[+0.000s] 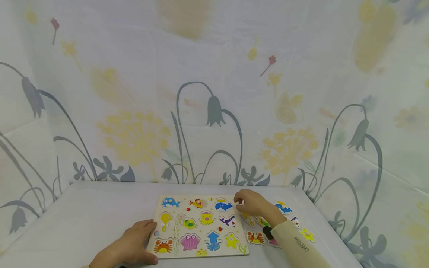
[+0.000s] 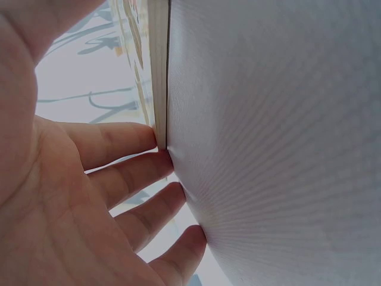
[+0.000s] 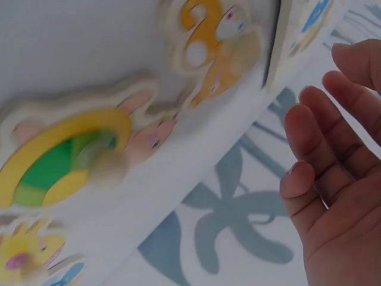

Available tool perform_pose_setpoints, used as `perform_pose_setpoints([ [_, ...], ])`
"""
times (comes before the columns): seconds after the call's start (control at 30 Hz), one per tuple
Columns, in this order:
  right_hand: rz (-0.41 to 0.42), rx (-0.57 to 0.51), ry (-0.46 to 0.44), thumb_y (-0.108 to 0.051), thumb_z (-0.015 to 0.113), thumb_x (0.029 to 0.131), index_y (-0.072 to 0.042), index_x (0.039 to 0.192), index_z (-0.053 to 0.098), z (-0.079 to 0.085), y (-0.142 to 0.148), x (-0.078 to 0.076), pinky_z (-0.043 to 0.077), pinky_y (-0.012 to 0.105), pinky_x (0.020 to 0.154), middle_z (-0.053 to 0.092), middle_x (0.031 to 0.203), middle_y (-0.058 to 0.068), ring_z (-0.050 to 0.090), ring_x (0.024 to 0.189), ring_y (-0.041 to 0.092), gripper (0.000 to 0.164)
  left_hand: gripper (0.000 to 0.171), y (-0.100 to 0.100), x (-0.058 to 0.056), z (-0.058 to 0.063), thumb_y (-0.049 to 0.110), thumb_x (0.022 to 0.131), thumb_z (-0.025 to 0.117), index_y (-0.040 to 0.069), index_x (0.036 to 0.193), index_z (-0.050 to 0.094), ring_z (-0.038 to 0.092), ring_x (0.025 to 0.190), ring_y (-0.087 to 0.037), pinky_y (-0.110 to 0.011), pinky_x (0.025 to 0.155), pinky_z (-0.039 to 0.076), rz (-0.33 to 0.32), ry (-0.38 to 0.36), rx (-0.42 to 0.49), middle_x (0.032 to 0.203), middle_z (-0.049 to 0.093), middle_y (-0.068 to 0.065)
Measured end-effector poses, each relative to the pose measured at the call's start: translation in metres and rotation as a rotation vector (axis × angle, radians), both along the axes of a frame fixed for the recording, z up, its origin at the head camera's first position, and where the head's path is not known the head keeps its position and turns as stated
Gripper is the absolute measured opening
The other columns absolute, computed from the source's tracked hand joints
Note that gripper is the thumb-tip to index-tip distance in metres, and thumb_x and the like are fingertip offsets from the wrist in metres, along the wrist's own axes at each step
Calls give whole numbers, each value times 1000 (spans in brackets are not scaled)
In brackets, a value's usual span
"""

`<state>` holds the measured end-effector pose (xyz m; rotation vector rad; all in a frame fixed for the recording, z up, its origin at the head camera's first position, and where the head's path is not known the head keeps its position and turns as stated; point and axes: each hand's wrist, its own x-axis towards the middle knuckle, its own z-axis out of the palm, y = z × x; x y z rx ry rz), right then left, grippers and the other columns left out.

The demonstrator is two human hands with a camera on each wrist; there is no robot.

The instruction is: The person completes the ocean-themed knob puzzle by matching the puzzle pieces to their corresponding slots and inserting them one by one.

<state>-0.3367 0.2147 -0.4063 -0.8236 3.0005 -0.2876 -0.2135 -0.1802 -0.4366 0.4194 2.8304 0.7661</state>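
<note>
A wooden puzzle board point(image 1: 209, 254) with sea animals lies on the table. A blue dolphin piece point(image 1: 170, 202) and a clownfish piece point(image 1: 198, 203) sit along its top row. My left hand point(image 1: 135, 242) rests at the board's left edge, and in the left wrist view its fairly straight fingers point(image 2: 128, 143) touch the edge and the tabletop. Above the board's top right corner, my right hand point(image 1: 251, 203) has loosely bent fingers and holds nothing. The right wrist view shows a turtle piece point(image 3: 59, 158) and a seahorse piece point(image 3: 208, 53) near it, both knobbed.
Right of the board lie more loose pieces: a crab point(image 1: 256, 238), a whale point(image 1: 283, 207), a yellow starfish point(image 1: 307, 234) and several others, partly hidden by the right arm. A flower-patterned curtain point(image 1: 207, 149) hangs behind the white-covered table point(image 1: 100, 204).
</note>
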Motion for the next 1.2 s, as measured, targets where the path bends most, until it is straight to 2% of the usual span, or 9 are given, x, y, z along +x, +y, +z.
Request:
perform_pose_setpoints([
  [0.4, -89, -60, 6, -15, 71, 83, -9, 96, 68, -1, 46, 8, 49, 37, 72, 58, 84, -3, 51, 77, 14, 14, 104, 0, -1, -4, 49, 54, 89, -5, 133, 49, 33, 130, -48, -67, 103, 27, 2, 5, -1, 139, 42, -26],
  [0.63, -117, -64, 13, -15, 71, 84, -9, 97, 68, -1, 74, 2, 49, 37, 72, 58, 85, -3, 52, 76, 14, 15, 104, -1, -1, -5, 50, 53, 89, -4, 133, 49, 33, 130, -47, -67, 102, 28, 2, 13, -4, 139, 43, -25],
  [0.87, -203, -68, -1, -16, 72, 84, -10, 97, 68, -2, 97, 3, 50, 39, 74, 58, 86, -3, 52, 77, 15, 15, 104, -1, -3, -5, 50, 53, 89, -4, 132, 49, 33, 130, -47, -68, 102, 27, -4, 16, -3, 139, 43, -25],
  [1.2, -222, -58, 9, -14, 70, 82, -9, 95, 67, -7, 117, -1, 49, 43, 76, 59, 86, 0, 52, 79, 17, 14, 104, -1, -3, -4, 50, 53, 89, -4, 133, 49, 33, 131, -47, -67, 103, 27, 2, 0, -3, 140, 42, -25],
])
